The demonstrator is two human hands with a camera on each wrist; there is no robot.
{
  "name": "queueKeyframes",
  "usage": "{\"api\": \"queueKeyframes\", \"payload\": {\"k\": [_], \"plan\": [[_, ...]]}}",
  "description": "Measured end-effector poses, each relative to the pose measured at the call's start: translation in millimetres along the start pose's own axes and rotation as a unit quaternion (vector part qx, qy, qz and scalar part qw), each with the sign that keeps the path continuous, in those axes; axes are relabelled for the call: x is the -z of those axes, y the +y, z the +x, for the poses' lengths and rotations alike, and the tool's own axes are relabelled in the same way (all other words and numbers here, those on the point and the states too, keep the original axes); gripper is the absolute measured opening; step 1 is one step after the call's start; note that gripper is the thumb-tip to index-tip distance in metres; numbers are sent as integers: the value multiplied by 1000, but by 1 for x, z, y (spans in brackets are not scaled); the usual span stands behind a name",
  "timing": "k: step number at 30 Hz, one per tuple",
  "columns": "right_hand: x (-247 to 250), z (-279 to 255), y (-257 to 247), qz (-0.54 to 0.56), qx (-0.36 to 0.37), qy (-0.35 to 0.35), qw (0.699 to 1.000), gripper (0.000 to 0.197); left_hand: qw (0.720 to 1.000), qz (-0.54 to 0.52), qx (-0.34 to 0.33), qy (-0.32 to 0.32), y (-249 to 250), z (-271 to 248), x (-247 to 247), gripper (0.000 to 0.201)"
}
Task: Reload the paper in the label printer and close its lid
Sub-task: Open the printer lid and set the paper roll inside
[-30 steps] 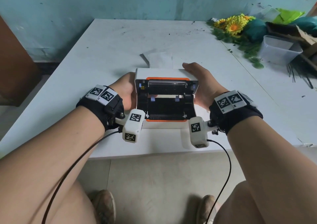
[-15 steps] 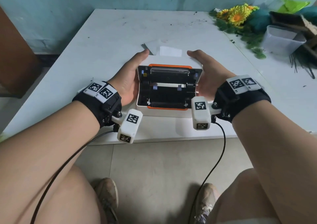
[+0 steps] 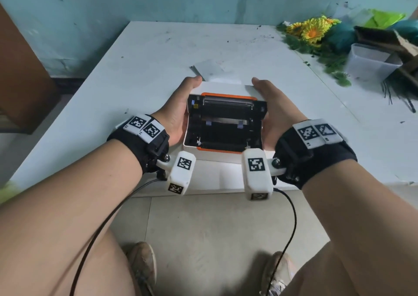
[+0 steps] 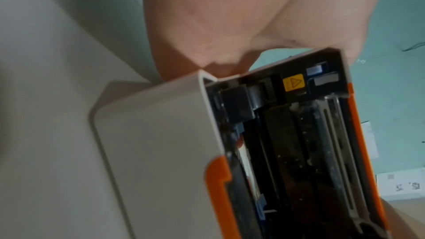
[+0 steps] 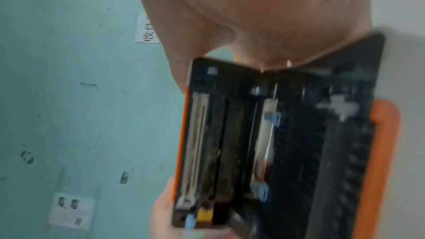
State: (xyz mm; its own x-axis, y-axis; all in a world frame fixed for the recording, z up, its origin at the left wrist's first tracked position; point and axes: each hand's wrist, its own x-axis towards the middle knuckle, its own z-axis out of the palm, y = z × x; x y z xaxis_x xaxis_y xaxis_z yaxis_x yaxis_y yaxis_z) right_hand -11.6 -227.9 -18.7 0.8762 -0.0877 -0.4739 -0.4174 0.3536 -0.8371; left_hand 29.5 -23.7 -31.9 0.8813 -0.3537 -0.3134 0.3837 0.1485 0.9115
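The label printer (image 3: 224,125) sits at the near edge of the white desk (image 3: 140,73), its lid (image 3: 226,87) swung up and back so the black insides show, rimmed with orange. The left hand (image 3: 178,112) clasps the printer's left side, palm flat against the casing, fingers reaching up along the raised lid. The right hand (image 3: 273,110) does the same on the right side, so the printer is held between both palms. Just behind the lid a sheet of paper (image 3: 208,68) lies flat on the desk. Off to the far right are yellow flowers (image 3: 313,31) and a clear plastic tub (image 3: 371,61)
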Motion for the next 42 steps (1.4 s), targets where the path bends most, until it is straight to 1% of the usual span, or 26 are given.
{"api": "queueKeyframes", "payload": {"k": [4,7,9,10,13,14,15,16,17,18,20,22,24,26,28,30,32,33,35,36,37,39,42], "plan": [[-6,-3,10,6,18,20,1000,38,1000,15,1,7,0,5,1,56],[-9,-4,6,10,27,26,999,32,999,13,-11,27,-1,9,-2,62],[-10,-3,4,3,33,26,999,30,999,13,-20,39,0,13,-7,60],[-11,0,3,2,40,30,999,34,999,13,-24,44,2,13,-10,58],[-14,7,0,-5,46,48,998,59,997,22,-43,66,7,16,-17,51],[-14,11,0,-7,54,51,997,59,996,28,-47,74,10,16,-19,48],[-14,14,0,-21,66,59,996,53,995,35,-49,78,13,14,-21,47],[-14,16,0,-40,77,65,994,49,995,43,-47,73,14,12,-20,52],[-15,15,2,-53,75,69,993,51,996,45,-39,72,15,10,-20,57],[-16,14,3,-58,63,67,994,56,995,46,-29,78,15,7,-18,57],[-17,8,6,-67,50,60,995,62,994,42,-14,97,12,4,-16,47],[-18,5,8,-69,51,57,995,62,993,36,-4,108,10,1,-15,44],[-18,3,9,-79,54,62,994,66,992,39,-7,123,9,1,-16,45],[-18,3,10,-93,59,69,991,69,992,34,-6,124,9,0,-18,45],[-16,6,12,-126,77,94,985,68,992,34,-1,125,6,1,-20,47],[-19,8,11,-159,84,110,978,76,989,39,-15,145,5,3,-19,50],[-17,6,12,-169,83,106,976,81,987,32,-23,158,1,4,-19,53],[-17,3,12,-171,79,101,977,80,986,32,-23,160,0,3,-20,56],[-18,-2,12,-170,84,98,977,72,986,32,-15,161,0,0,-19,69],[-18,-1,13,-164,91,102,977,67,987,34,-13,157,-1,2,-17,73],[-18,-2,14,-160,93,105,977,65,987,36,-16,154,-2,2,-16,71],[-21,0,13,-160,91,107,977,63,989,25,-19,141,1,2,-15,61],[-22,5,13,-155,87,110,978,65,993,23,-17,117,5,10,-13,54]]}}
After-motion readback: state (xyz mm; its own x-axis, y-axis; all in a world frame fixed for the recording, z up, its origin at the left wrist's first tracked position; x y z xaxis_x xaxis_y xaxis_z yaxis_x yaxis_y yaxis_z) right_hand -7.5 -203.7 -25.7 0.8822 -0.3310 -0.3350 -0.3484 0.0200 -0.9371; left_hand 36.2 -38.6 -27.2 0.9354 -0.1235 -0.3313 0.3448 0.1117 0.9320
